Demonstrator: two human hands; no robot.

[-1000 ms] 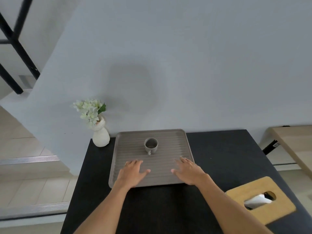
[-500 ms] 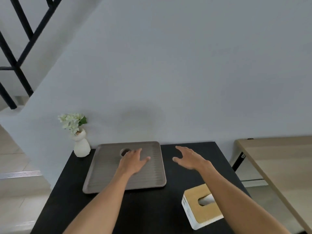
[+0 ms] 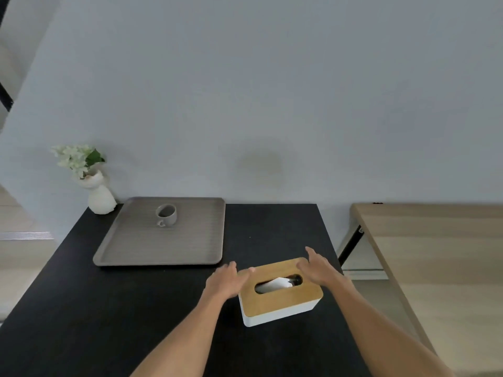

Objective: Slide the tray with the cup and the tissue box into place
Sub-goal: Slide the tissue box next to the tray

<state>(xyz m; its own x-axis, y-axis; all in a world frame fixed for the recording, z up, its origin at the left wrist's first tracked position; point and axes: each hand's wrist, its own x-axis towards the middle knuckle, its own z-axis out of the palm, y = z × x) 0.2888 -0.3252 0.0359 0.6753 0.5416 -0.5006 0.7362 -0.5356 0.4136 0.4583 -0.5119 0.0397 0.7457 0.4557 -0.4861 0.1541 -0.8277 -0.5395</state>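
Tissue box (image 3: 280, 293) at 5 o'clock on black bench (image 3: 109, 308), long axis toward 2 o'clock; white body, wood lid, tissue in slot. Left hand (image 3: 227, 281) and right hand (image 3: 318, 269) spread, flanking its ends; grip unclear. Grey ribbed tray (image 3: 163, 240) with cup (image 3: 166, 214) at 11 o'clock, against grey wall, vase (image 3: 99, 195) beside.

Lighting: soft, even, daylight-like; no glare. Shadows: faint smudge on wall (image 3: 261, 167); weak beneath tray (image 3: 163, 240). Quality: slight overall softness, motion blur on hands, wide-angle bending at edges.
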